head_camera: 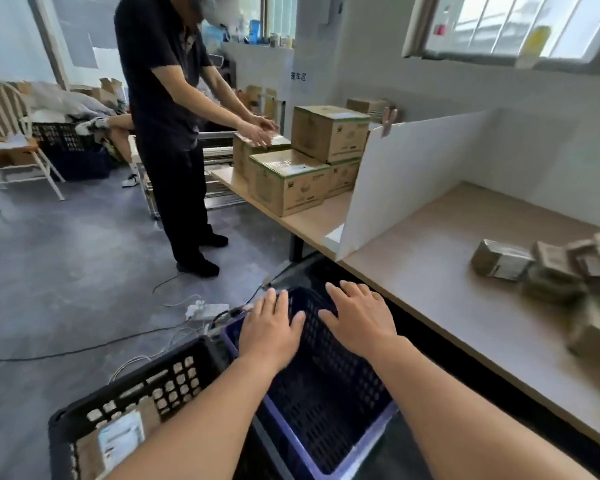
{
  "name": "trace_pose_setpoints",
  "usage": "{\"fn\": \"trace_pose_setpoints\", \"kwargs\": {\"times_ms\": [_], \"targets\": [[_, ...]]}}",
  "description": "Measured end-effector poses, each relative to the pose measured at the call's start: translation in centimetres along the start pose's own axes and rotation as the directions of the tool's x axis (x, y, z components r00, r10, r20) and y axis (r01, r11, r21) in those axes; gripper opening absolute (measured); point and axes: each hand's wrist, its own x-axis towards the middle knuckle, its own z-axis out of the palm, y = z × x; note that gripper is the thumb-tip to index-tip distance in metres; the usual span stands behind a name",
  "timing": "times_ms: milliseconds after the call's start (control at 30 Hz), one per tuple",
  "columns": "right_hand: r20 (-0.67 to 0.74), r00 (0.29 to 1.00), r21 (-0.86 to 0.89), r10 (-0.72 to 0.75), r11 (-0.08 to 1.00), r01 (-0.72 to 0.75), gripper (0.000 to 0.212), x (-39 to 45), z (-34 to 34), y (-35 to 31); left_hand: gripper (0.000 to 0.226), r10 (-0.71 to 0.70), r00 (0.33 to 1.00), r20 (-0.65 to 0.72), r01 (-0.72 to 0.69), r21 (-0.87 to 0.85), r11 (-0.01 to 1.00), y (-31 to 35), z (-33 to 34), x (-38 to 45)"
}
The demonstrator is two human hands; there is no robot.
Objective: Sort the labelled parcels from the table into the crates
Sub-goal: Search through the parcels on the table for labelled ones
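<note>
We hold our left hand (269, 332) and right hand (359, 320) flat above the blue crate (326, 386), each grip wide and holding nothing. The crate's long axis runs away from us along the counter (440, 271) edge. Blurred parcels (551, 268) lie heaped on the counter, right of the crate; 1 labelled parcel (118, 441) sits in the black crate (132, 400) left of it.

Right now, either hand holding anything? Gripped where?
Nothing held. The left hand and the right hand are both open, fingers straight, above the blue crate.
</note>
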Motion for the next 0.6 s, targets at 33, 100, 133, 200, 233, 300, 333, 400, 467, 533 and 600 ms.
{"fn": "trace_pose_setpoints", "kwargs": {"times_ms": [33,100,133,200,233,300,333,400,467,533,600], "targets": [[-0.005,1.0,0.005,0.03,1.0,-0.03,0.06,-0.8,-0.1,1.3,0.064,0.018,1.0,0.008,-0.018,-0.005,1.0,1.2,0.4,0.0],[-0.022,0.997,0.01,0.076,0.997,-0.076,0.06,-2.2,-0.4,3.8,0.065,0.052,0.998,0.022,-0.052,-0.02,0.998,3.8,1.2,0.1],[-0.034,0.995,0.013,0.094,0.995,-0.094,0.06,-3.0,-0.6,5.2,0.065,0.071,0.997,0.029,-0.071,-0.025,0.997,5.3,1.5,0.0],[-0.062,0.99,0.02,0.13,0.991,-0.129,0.059,-4.7,-1.2,8.1,0.065,0.113,0.993,0.035,-0.113,-0.024,0.993,8.8,2.2,-0.2],[-0.075,0.986,0.026,0.15,0.989,-0.149,0.058,-5.6,-1.6,9.7,0.065,0.137,0.99,0.035,-0.136,-0.027,0.99,10.7,2.6,-0.4],[-0.096,0.975,0.036,0.199,0.98,-0.197,0.058,-7.6,-2.4,13.0,0.065,0.191,0.981,0.037,-0.189,-0.037,0.981,14.9,3.5,-1.0],[-0.106,0.968,0.037,0.226,0.974,-0.224,0.058,-8.7,-2.8,14.8,0.064,0.219,0.975,0.039,-0.218,-0.039,0.975,17.0,3.9,-1.3],[-0.112,0.952,0.043,0.284,0.959,-0.28,0.058,-11.0,-3.4,18.6,0.064,0.272,0.961,0.051,-0.271,-0.03,0.962,21.2,5.1,-2.1],[-0.118,0.933,0.055,0.339,0.941,-0.335,0.058,-13.2,-3.6,22.5,0.065,0.31,0.949,0.054,-0.309,-0.017,0.951,25.3,6.5,-2.7],[-0.124,0.919,0.046,0.375,0.927,-0.373,0.058,-15.3,-3.8,26.3,0.065,0.34,0.938,0.065,-0.339,-0.021,0.94,29.2,8.1,-3.3],[-0.131,0.905,0.03,0.406,0.914,-0.405,0.059,-17.5,-4.0,30.0,0.064,0.374,0.924,0.082,-0.374,-0.023,0.927,33.0,10.0,-4.0]]}}
